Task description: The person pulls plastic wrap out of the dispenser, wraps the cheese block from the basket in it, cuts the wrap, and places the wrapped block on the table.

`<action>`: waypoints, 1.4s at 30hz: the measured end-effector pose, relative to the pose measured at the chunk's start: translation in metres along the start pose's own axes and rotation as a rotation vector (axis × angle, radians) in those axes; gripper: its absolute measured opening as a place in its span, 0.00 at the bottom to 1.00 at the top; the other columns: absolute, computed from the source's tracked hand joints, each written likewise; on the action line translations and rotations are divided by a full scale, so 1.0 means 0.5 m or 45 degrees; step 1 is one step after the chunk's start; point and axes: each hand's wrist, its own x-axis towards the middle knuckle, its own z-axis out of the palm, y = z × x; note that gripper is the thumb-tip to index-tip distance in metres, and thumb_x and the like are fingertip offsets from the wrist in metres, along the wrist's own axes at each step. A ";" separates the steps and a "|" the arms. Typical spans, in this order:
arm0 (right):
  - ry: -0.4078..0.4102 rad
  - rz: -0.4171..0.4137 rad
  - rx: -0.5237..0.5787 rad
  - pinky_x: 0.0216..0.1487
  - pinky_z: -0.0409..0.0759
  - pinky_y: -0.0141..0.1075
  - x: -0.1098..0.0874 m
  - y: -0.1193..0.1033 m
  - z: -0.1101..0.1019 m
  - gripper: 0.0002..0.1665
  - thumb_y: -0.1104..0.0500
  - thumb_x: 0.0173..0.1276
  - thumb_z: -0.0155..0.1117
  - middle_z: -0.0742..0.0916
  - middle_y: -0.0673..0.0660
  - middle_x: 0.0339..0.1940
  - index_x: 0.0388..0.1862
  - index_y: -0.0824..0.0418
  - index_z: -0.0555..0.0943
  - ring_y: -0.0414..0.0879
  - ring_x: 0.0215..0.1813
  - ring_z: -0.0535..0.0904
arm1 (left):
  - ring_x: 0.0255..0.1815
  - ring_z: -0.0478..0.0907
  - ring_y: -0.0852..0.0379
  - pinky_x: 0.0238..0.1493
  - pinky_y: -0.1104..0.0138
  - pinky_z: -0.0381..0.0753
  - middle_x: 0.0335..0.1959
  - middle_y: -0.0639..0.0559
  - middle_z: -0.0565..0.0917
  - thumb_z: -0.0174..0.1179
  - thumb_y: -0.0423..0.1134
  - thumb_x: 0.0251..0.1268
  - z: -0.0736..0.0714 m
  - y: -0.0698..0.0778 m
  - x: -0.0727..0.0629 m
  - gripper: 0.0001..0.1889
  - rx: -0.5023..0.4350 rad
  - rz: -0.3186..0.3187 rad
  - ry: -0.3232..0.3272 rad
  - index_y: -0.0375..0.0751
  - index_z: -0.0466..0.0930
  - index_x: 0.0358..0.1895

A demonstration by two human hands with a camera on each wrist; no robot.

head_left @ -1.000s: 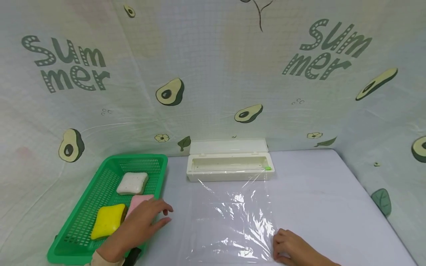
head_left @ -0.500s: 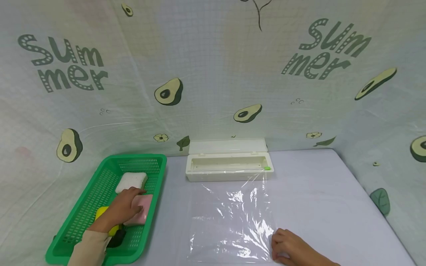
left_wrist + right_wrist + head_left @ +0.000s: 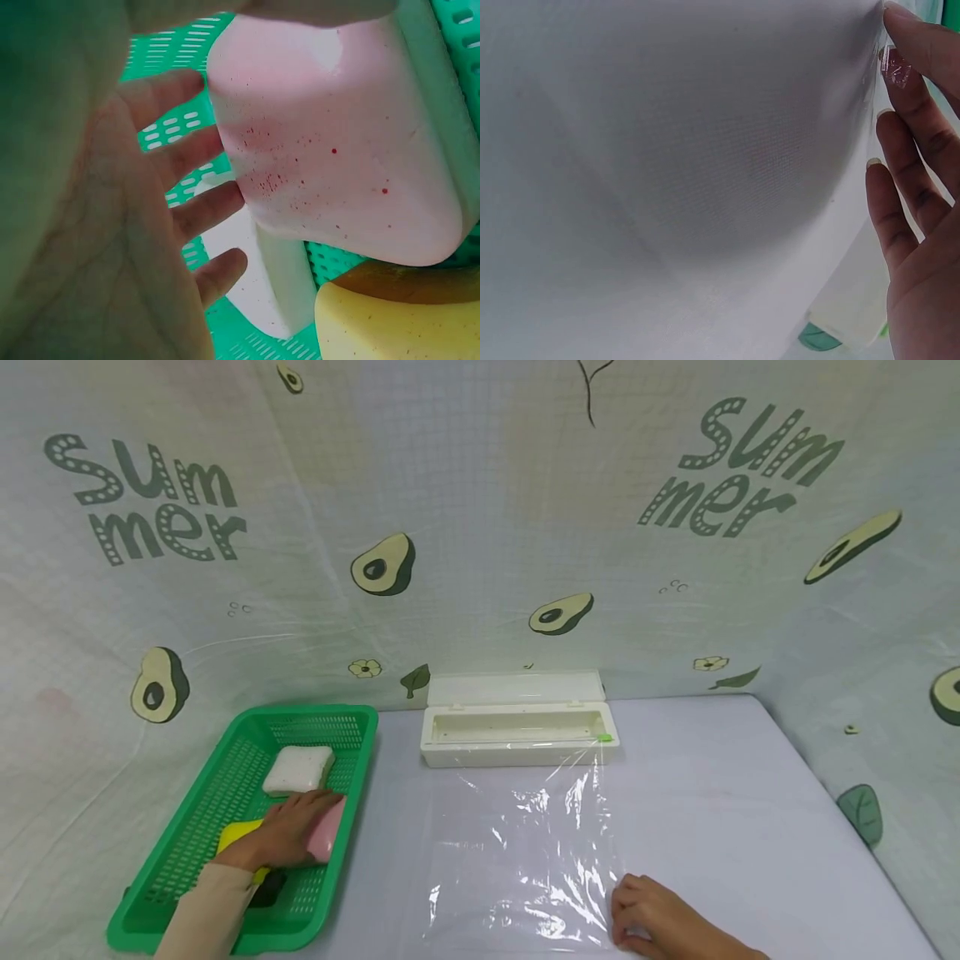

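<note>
My left hand [image 3: 281,833] reaches into the green basket [image 3: 365,752] and grips a pink sponge [image 3: 328,835] by its edges. In the left wrist view, the fingertips touch one side of the pink sponge [image 3: 337,150], and the thumb lies across its top end. A white sponge [image 3: 298,768] lies behind it, and a yellow sponge [image 3: 238,835] is partly covered by the hand. On the right, my right hand [image 3: 648,914] pinches the near right corner of a sheet of cling film [image 3: 517,852], whose bit between thumb and forefinger shows in the right wrist view.
A white cling film dispenser [image 3: 517,758] stands at the back with its lid raised and a green slider [image 3: 604,738] at the right end. The film stretches from it over the white tabletop [image 3: 720,827]. A printed cloth [image 3: 480,527] hangs behind and at the sides.
My left hand has moved left from above the basket's right rim, down into the basket, and taken hold of the pink sponge. The right hand stays at the film's corner.
</note>
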 end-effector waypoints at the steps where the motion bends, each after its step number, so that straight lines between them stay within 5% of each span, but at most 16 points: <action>1: -0.003 -0.003 -0.001 0.49 0.69 0.23 0.001 0.000 0.000 0.17 0.56 0.42 0.87 0.82 0.32 0.34 0.28 0.40 0.86 0.31 0.45 0.74 | 0.66 0.68 0.25 0.57 0.28 0.68 0.69 0.29 0.73 0.84 0.38 0.43 -0.001 0.000 0.000 0.47 0.004 0.003 -0.012 0.32 0.73 0.71; 16: -0.037 0.025 0.005 0.47 0.69 0.21 0.007 0.001 -0.004 0.17 0.57 0.43 0.88 0.81 0.33 0.34 0.27 0.41 0.87 0.31 0.44 0.74 | 0.61 0.73 0.31 0.59 0.31 0.70 0.60 0.35 0.78 0.86 0.39 0.42 0.016 0.009 0.017 0.47 0.186 -0.100 0.066 0.33 0.73 0.70; 22: -0.035 0.018 0.015 0.46 0.69 0.21 0.006 0.001 -0.003 0.17 0.58 0.43 0.88 0.82 0.33 0.33 0.28 0.41 0.86 0.31 0.44 0.74 | 0.54 0.72 0.35 0.53 0.33 0.69 0.55 0.37 0.78 0.83 0.38 0.44 0.003 0.017 0.009 0.42 0.164 -0.142 0.272 0.35 0.75 0.67; 35: -0.040 0.014 0.045 0.45 0.68 0.20 0.007 0.004 0.003 0.19 0.60 0.43 0.87 0.83 0.33 0.31 0.28 0.42 0.85 0.30 0.42 0.74 | 0.59 0.63 0.26 0.51 0.31 0.62 0.58 0.25 0.69 0.79 0.32 0.45 -0.038 0.066 -0.005 0.44 0.129 -0.133 0.686 0.28 0.67 0.69; 42: -0.006 -0.011 0.020 0.46 0.67 0.20 0.008 0.005 0.009 0.22 0.61 0.37 0.87 0.82 0.32 0.31 0.26 0.42 0.84 0.30 0.42 0.73 | 0.57 0.65 0.29 0.49 0.35 0.61 0.57 0.27 0.70 0.79 0.36 0.49 -0.075 0.121 0.002 0.44 0.085 -0.097 0.861 0.29 0.67 0.70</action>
